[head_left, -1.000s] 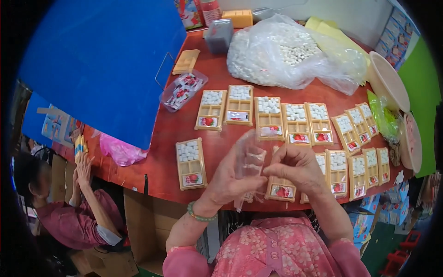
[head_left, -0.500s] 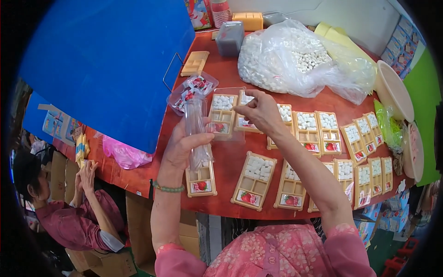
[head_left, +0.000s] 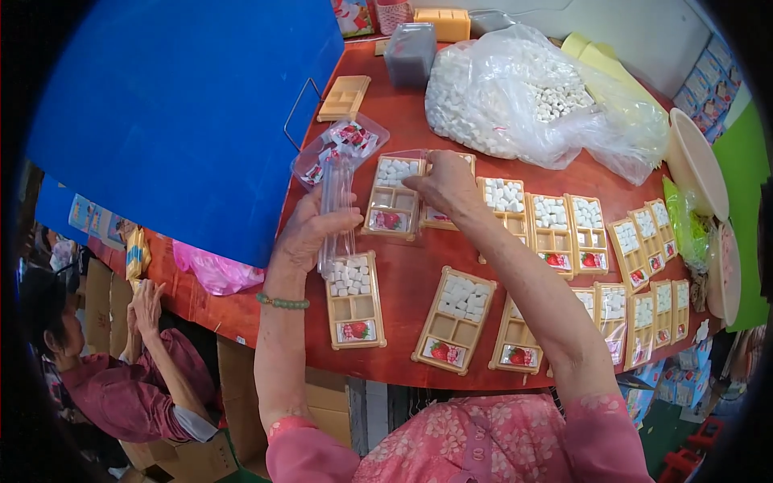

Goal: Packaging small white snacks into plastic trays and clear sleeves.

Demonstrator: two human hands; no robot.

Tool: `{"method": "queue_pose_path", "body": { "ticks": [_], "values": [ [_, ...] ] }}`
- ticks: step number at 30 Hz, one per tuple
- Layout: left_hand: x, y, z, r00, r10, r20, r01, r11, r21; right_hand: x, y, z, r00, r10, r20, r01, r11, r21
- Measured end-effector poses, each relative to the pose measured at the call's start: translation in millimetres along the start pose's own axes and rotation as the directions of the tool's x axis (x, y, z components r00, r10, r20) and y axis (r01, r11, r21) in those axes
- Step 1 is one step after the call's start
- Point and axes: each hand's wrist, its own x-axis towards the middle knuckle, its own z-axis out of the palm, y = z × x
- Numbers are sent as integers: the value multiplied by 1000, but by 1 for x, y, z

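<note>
My left hand (head_left: 310,233) is closed around a stack of clear plastic covers (head_left: 338,201), held upright above a tray of white pieces (head_left: 352,310). My right hand (head_left: 447,183) bends over two cream compartment trays at the back. Its thumb meets the edge of a clear cover (head_left: 412,205) lying over the left tray (head_left: 392,193); its other fingertips are partly hidden over the right tray (head_left: 439,219). These trays hold small white pieces in the upper part and a strawberry-printed packet below.
More filled trays (head_left: 455,318) stand in rows to the right. Behind them lies a big clear bag of white pieces (head_left: 515,97). A box of packets (head_left: 350,137) sits by a blue panel (head_left: 185,105). Pale basins (head_left: 696,161) stand far right. At left, a co-worker (head_left: 137,378) handles something yellow.
My right hand has moved down and slightly left onto the trays, its fingers now lower over them. My left hand still holds the covers, slightly further left. The whole view has shifted a little.
</note>
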Motion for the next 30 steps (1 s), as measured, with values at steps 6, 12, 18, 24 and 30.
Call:
{"method": "queue_pose_path", "body": {
  "ticks": [6,12,18,24,30],
  "values": [
    [6,0,-11,998,57,-36,-57,998,0,0,-5,3,997,-66,-48,58,988,-141],
    [7,3,-17,1000,3,-2,-3,999,-51,0,-5,7,999,-36,-32,31,990,-140],
    [7,4,-19,999,10,37,-8,999,-50,3,-7,9,999,-27,-19,22,980,-199],
    [12,1,-25,999,3,36,-3,1000,-6,7,-13,10,996,-62,62,75,970,-233],
    [9,3,-22,997,-14,78,13,1000,19,6,-16,11,993,-59,105,84,963,-255]
  ]
}}
